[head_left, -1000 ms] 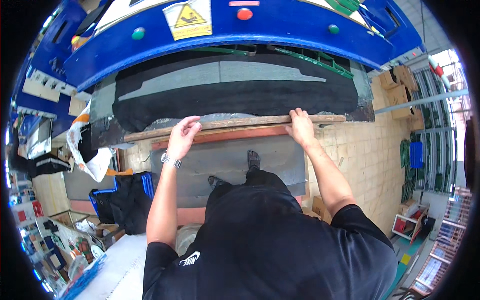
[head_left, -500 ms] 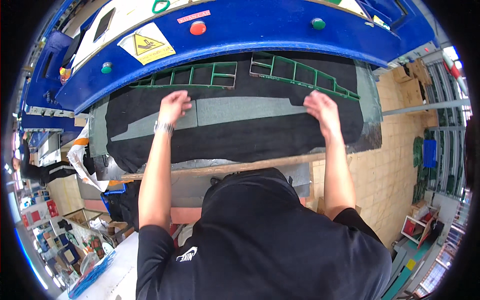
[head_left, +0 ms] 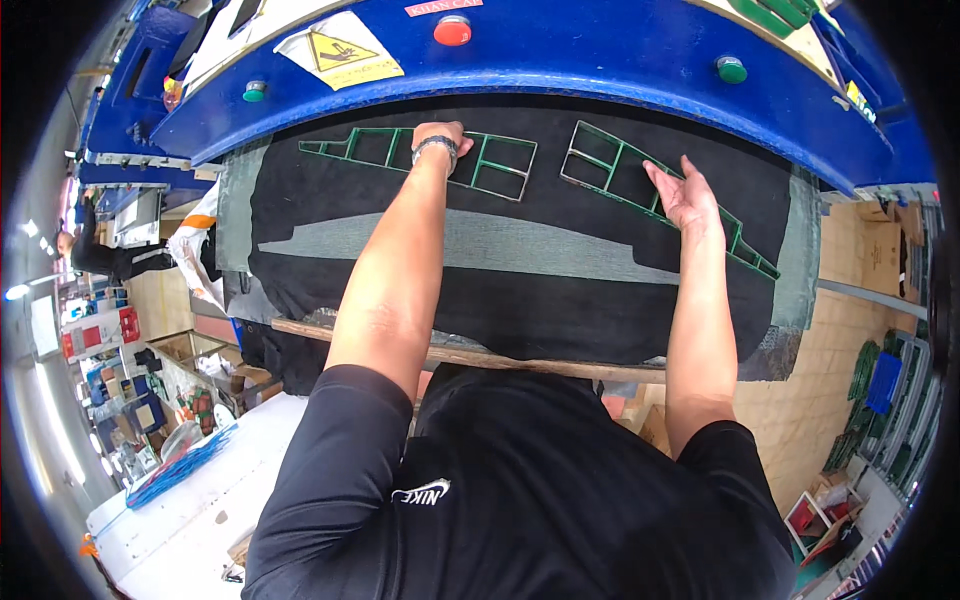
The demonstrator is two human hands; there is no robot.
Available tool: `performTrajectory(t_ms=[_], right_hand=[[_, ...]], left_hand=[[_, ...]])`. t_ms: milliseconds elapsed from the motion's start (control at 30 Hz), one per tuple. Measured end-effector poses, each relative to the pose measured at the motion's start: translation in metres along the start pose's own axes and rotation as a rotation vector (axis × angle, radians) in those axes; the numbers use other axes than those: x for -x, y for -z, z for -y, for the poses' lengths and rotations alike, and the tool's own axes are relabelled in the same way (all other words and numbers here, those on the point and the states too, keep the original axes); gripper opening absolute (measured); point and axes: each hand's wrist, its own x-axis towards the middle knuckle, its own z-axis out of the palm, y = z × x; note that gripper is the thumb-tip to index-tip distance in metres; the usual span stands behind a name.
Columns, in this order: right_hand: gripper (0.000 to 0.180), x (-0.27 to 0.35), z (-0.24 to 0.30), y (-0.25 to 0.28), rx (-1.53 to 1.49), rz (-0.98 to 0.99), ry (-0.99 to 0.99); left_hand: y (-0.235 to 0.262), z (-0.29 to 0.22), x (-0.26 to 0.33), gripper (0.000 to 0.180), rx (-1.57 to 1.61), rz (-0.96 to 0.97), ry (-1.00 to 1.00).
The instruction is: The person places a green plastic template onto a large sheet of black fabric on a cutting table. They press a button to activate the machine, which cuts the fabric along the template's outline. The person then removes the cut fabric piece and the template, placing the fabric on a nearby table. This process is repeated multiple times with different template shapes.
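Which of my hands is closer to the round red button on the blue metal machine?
Left: your left hand is almost straight below the red button in the picture; your right hand is farther off, below and well to the right.

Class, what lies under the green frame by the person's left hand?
Black fabric shows through the openings of the green frame. What is directly beneath its bars, and whatever the left hand covers, cannot be seen.
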Motion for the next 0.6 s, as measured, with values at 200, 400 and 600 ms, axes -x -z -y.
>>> performTrajectory(t_ms=[200, 400, 600], right_hand=[[0.054, 0.022, 0.001, 0.004, 0.148, -0.174, 0.068], [0.061, 0.133, -0.060, 0.027, 0.314, -0.125, 0.028], [0.042, 0.223, -0.095, 0.025, 0.582, -0.095, 0.114]], left_hand=[[0.034, 0.008, 0.043, 0.023, 0.080, 0.180, -0.089], [0.133, 0.103, 0.100, 0.026, 0.681, 0.400, -0.035], [0.185, 0.155, 0.108, 0.025, 0.924, 0.447, -0.228]])
